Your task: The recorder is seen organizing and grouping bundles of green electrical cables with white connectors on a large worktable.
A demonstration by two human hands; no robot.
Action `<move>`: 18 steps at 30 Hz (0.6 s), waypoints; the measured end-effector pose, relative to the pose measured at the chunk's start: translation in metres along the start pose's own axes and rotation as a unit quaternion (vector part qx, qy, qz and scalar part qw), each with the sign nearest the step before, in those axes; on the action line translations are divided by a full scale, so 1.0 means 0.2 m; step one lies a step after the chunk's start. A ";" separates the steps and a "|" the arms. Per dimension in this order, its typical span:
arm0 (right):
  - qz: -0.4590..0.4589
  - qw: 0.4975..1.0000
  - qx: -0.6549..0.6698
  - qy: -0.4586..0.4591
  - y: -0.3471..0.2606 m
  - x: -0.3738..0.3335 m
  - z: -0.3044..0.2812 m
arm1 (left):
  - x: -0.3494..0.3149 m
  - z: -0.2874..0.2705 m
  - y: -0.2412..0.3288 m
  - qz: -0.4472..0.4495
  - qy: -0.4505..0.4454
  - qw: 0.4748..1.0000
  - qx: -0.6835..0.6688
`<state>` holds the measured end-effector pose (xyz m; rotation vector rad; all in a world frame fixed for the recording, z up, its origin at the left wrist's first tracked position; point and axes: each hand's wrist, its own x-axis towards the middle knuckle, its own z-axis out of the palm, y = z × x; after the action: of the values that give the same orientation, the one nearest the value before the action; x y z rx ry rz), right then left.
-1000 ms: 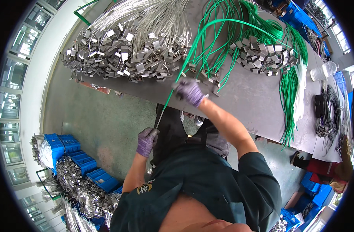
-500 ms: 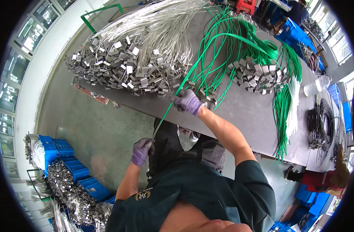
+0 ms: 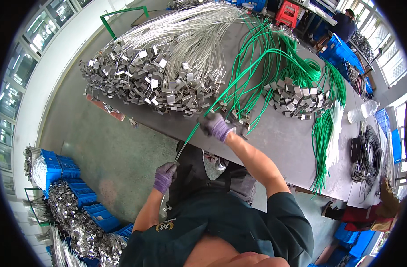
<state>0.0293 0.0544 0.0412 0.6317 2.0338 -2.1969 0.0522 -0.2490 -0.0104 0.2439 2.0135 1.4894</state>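
My left hand, in a purple and grey glove, is closed around a thin silver wire at the table's near side. The wire passes through the fist and hangs below it. Above the fist it runs up to a green cable. My right hand, gloved alike, is at the table's front edge with curled fingers around the green cable, partly blurred by motion. From there the cable arches back over the table into a bunch of green cables. Small metal pieces lie just beyond my right hand.
On the grey table lies a large pile of silver wires with metal blocks. A second heap of metal blocks, a clear plastic bottle and black cable coils are to the right. Blue crates stand lower left.
My right hand has come down slightly toward my left one along the green cable. Silver wire now shows below my left fist. The whole view has shifted a little.
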 end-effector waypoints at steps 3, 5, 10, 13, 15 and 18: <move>-0.288 0.930 -0.224 -0.030 -0.04 0.06 -0.11 | -0.03 -0.03 0.14 -0.027 -0.038 0.998 -0.031; -0.348 0.904 -0.247 0.007 -0.27 0.04 -0.17 | -0.07 -0.07 0.18 -0.021 -0.049 0.997 -0.051; -0.113 0.991 -0.013 0.063 -0.63 0.05 -0.26 | -0.03 -0.08 0.11 0.082 -0.029 0.996 -0.038; -0.080 0.993 -0.007 0.081 -0.33 0.16 -0.20 | 0.01 -0.04 0.00 0.042 -0.004 0.998 -0.040; -0.064 0.997 0.012 0.035 -0.11 0.22 -0.13 | 0.03 -0.05 -0.03 0.008 -0.007 1.000 -0.027; -0.018 0.998 -0.022 -0.062 0.01 0.11 0.05 | -0.01 -0.06 -0.02 -0.045 -0.015 0.999 -0.013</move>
<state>0.0075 0.0492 0.0324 0.4446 2.0400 -2.1464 0.0484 -0.2612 -0.0108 0.1604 1.9546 1.4463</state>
